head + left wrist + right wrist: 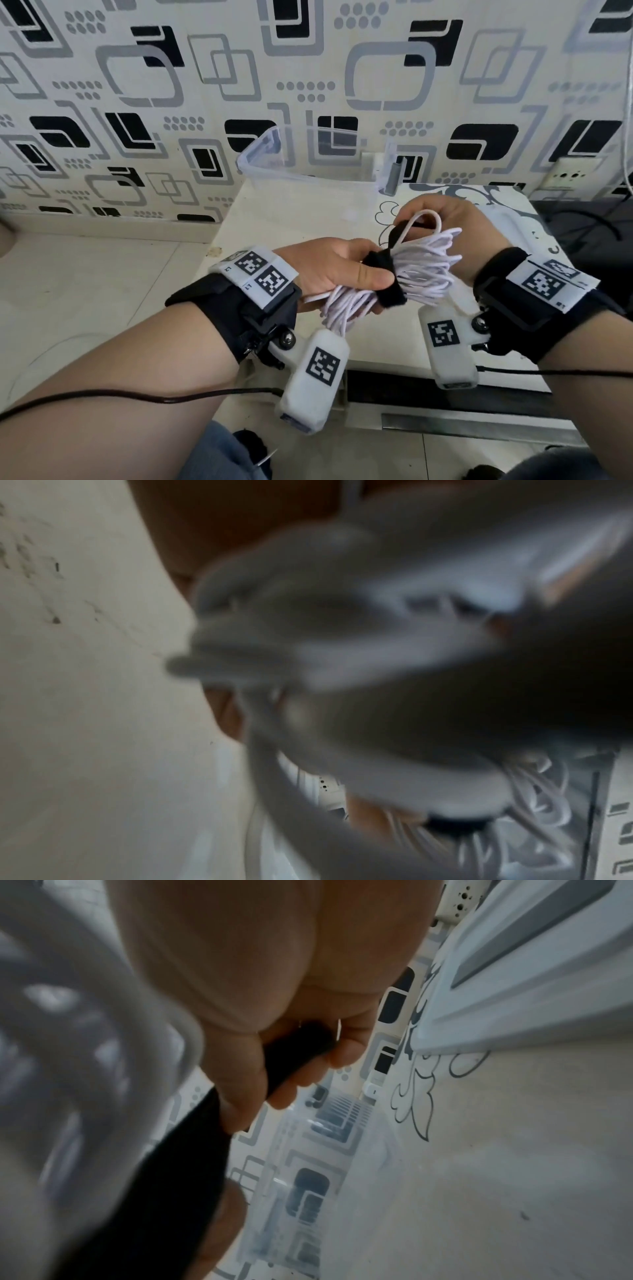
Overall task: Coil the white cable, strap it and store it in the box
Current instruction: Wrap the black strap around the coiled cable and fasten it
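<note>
White cable coiled into a bundle, black strap around its middle; pinched by left hand thumb, strap end gripped in right hand fingers.

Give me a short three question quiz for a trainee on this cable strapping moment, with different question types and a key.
1. True or false: the white cable already lies inside the clear plastic box.
2. Which hand pulls the free end of the black strap? A) left hand B) right hand
3. Fill in: the left thumb presses the strap against the coiled ____.

Key: 1 false, it is held above the table; 2 B; 3 cable.
</note>
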`<state>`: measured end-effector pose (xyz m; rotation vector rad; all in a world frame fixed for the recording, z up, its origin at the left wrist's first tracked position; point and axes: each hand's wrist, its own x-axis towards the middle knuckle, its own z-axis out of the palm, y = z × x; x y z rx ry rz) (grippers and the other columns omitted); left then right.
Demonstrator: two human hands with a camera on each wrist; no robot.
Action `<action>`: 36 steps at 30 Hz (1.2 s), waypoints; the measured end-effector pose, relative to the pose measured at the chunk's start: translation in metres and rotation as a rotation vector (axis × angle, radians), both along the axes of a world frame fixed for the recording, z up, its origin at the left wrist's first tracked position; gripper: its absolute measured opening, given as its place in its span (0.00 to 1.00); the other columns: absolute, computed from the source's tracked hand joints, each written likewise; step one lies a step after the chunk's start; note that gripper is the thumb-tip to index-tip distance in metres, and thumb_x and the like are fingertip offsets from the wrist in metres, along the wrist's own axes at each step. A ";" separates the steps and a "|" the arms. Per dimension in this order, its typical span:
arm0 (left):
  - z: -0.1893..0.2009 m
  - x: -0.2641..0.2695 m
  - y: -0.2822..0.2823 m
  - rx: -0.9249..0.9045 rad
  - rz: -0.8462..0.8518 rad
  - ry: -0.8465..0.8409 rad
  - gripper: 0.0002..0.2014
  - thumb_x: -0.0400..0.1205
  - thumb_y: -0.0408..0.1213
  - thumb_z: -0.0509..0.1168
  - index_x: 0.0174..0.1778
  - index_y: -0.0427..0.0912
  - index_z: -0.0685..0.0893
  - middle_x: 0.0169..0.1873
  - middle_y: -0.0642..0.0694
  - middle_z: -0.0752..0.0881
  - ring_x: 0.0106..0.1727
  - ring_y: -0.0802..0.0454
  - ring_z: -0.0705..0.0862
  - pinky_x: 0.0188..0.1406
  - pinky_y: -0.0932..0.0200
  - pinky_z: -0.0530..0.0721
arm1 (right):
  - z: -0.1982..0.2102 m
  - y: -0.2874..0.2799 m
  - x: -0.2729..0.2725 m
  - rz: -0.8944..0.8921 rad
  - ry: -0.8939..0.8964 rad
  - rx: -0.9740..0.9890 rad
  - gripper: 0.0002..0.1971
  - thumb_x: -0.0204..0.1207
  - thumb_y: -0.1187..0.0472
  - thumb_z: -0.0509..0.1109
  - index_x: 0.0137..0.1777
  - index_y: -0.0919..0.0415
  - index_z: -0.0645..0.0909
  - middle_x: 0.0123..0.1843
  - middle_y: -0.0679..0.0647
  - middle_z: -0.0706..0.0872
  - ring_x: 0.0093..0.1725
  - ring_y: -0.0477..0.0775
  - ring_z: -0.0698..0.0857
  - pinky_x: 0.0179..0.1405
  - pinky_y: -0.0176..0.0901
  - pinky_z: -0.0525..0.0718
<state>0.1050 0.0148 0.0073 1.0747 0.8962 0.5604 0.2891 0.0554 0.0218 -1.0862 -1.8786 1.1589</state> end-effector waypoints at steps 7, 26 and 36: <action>0.003 0.000 -0.003 0.186 -0.101 0.308 0.23 0.70 0.34 0.76 0.60 0.44 0.81 0.48 0.45 0.87 0.45 0.51 0.86 0.54 0.55 0.84 | 0.004 0.002 0.004 -0.070 0.051 0.114 0.16 0.68 0.78 0.71 0.33 0.54 0.85 0.29 0.43 0.87 0.30 0.36 0.83 0.34 0.24 0.80; -0.009 0.007 0.006 0.573 0.088 1.094 0.20 0.73 0.42 0.71 0.62 0.48 0.80 0.45 0.49 0.84 0.48 0.49 0.83 0.44 0.59 0.77 | 0.001 -0.014 -0.029 -0.043 -0.297 0.249 0.13 0.70 0.69 0.67 0.43 0.47 0.79 0.35 0.39 0.85 0.34 0.31 0.80 0.35 0.19 0.75; -0.006 0.007 0.009 0.610 0.218 1.163 0.25 0.75 0.49 0.70 0.66 0.45 0.77 0.54 0.45 0.86 0.57 0.44 0.83 0.51 0.56 0.79 | -0.004 -0.013 -0.022 -0.106 -0.572 0.256 0.02 0.71 0.59 0.71 0.39 0.52 0.80 0.31 0.40 0.79 0.32 0.42 0.77 0.26 0.22 0.68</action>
